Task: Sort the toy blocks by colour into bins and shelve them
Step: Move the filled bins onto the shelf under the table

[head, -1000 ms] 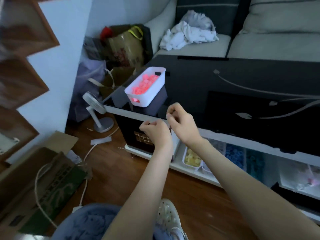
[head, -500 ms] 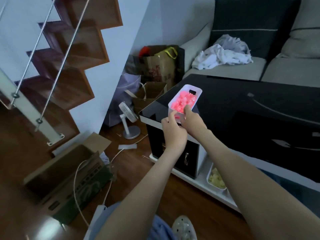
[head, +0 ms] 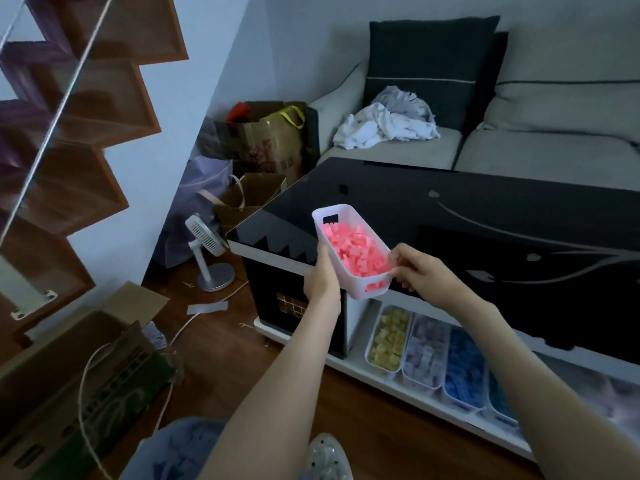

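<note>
A white bin [head: 341, 271] full of pink blocks [head: 356, 251] is held in the air over the front left corner of the black table [head: 450, 209]. My left hand [head: 322, 282] grips its left wall from below. My right hand [head: 420, 273] pinches the rim at its near right corner. On the white lower shelf [head: 408, 389] under the table stand a bin of yellow blocks [head: 388, 337], a bin of pale purple blocks [head: 424, 355], a bin of blue blocks [head: 464, 372] and a teal one [head: 498, 400], partly hidden by my right arm.
A small white fan [head: 207, 251] stands on the wooden floor left of the table. Paper bags [head: 266, 147] lean by the grey sofa [head: 519, 140] behind it. An open cardboard box [head: 79, 362] with a loose cord lies at the lower left, below the wooden stairs [head: 69, 133].
Both hands went from near the table's front edge to the pink bin, took hold of it and lifted it off the table corner toward me.
</note>
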The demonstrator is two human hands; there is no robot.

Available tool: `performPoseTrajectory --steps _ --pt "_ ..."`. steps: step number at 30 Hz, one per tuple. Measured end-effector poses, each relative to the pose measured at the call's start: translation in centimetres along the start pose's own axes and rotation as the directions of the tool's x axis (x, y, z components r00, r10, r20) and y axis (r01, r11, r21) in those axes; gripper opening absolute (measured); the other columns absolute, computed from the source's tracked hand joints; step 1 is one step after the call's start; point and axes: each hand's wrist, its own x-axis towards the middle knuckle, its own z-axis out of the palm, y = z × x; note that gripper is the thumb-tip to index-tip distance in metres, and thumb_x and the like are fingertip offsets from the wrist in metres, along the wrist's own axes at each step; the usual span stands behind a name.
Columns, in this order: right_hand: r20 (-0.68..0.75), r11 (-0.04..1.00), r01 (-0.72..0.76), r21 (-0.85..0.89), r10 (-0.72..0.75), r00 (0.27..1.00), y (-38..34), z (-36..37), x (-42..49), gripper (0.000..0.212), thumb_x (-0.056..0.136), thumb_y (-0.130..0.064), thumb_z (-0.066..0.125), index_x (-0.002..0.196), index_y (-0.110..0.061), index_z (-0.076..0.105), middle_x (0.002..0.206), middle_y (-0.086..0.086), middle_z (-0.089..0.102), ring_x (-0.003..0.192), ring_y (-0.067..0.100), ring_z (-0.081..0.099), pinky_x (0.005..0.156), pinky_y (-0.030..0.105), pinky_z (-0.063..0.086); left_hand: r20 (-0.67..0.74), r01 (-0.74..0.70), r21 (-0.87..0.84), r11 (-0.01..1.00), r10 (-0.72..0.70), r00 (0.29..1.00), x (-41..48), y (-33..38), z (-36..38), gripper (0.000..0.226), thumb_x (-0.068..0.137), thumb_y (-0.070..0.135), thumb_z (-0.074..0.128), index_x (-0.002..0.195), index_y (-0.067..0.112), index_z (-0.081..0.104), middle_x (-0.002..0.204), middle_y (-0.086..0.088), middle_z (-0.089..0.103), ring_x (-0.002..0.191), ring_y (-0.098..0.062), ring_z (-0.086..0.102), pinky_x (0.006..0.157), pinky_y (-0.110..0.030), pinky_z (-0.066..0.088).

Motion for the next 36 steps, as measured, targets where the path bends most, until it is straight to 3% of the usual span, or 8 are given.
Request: performPoseTrajectory --steps 4,11,16,22,26,29,32,36 --pt "0.039 1.0 -0.01 -0.011 0.01 0.999 0.2 -2.2 -3.2 0.016 0.09 -0.004 0.051 0.082 -0.017 0.047 0.075 0.002 0.051 0.067 0.01 0.045 0.064 0.025 0.043 0.136 -0.012 0.156 0.988 -0.009 0.991 1.3 -3.5 2.1 0.096 0.044 0.073 0.063 0.125 0.025 0.051 0.107 -0.006 0.067 0.091 -0.027 0.067 0.073 -0.045 0.058" --pt "-0.07 0.988 -0.066 -0.142 0.056 0.996 2.6 -1.5 -10.3 0.033 0.076 -0.023 0.075 0.092 -0.031 0.047 0.087 -0.007 0.057 0.08 0.012 0.056 0.068 0.023 0.048 0.144 -0.104 0.109 0.989 0.088 0.986 -6.3 -7.1 2.2 0.047 0.087 0.044 0.054 0.12 0.022 0.031 0.108 -0.009 0.056 0.092 -0.026 0.061 0.085 -0.046 0.054" --pt "-0.181 0.985 -0.062 -0.163 0.032 0.983 3.7 0.6 -13.7 0.03 0.085 -0.02 0.066 0.08 -0.036 0.041 0.092 -0.008 0.061 0.082 0.009 0.06 0.068 0.02 0.05 0.125 -0.144 0.113 0.983 0.129 0.984 -8.7 -10.8 0.4 0.053 0.09 0.041 0.05 0.135 0.028 0.026 0.106 -0.006 0.053 0.088 -0.022 0.058 0.076 -0.039 0.054" --pt "-0.091 0.98 -0.085 -0.182 0.069 0.993 4.0 1.9 -15.6 0.017 0.085 -0.019 0.065 0.092 -0.025 0.052 0.098 -0.002 0.063 0.09 0.014 0.061 0.077 0.029 0.053 0.001 -0.071 -0.023 0.997 0.071 0.997 -11.2 -14.4 -1.8 0.06 0.093 0.035 0.053 0.144 0.019 0.025 0.124 -0.011 0.053 0.106 -0.03 0.057 0.086 -0.039 0.049" --pt "0.006 0.98 -0.178 -0.094 0.179 0.984 5.3 2.7 -16.5 0.038 0.087 -0.002 0.054 0.108 -0.033 0.054 0.109 -0.003 0.058 0.092 0.016 0.061 0.077 0.031 0.056 -0.076 0.043 -0.117 0.992 -0.053 0.996 -11.5 -16.9 -2.2 0.062 0.095 0.033 0.051 0.146 0.018 0.02 0.131 -0.018 0.049 0.114 -0.037 0.054 0.093 -0.045 0.047" --pt "-0.059 0.952 -0.294 0.09 0.3 0.952 6.7 2.6 -17.3 0.051 0.085 0.006 0.047 0.118 -0.033 0.05 0.105 0.008 0.059 0.085 0.02 0.061 0.073 0.034 0.055 -0.115 0.062 -0.103 0.993 -0.073 0.991 -11.2 -18.4 -1.4 0.066 0.097 0.032 0.049 0.15 0.02 0.011 0.136 -0.02 0.045 0.118 -0.04 0.051 0.097 -0.046 0.044" --pt "-0.051 0.866 -0.443 0.23 0.465 0.884 7.7 3.0 -17.8 0.042 0.089 -0.015 0.054 0.127 -0.028 0.041 0.104 0.008 0.059 0.079 0.022 0.062 0.064 0.033 0.055 -0.103 0.031 -0.003 1.0 -0.031 0.994 -10.5 -20.1 -0.6 0.067 0.098 0.032 0.045 0.151 0.022 0.007 0.137 -0.021 0.044 0.117 -0.04 0.051 0.097 -0.047 0.045" --pt "0.161 0.714 -0.643 0.277 0.625 0.764 10.0 4.0 -17.5 0.05 0.087 -0.051 0.056 0.126 -0.031 0.035 0.12 0.003 0.052 0.088 0.026 0.066 0.059 0.03 0.056 -0.091 0.094 0.08 0.992 -0.087 0.992 -9.3 -21.9 1.5 0.062 0.102 0.032 0.037 0.151 0.018 0.003 0.14 -0.023 0.04 0.12 -0.041 0.048 0.096 -0.045 0.041"
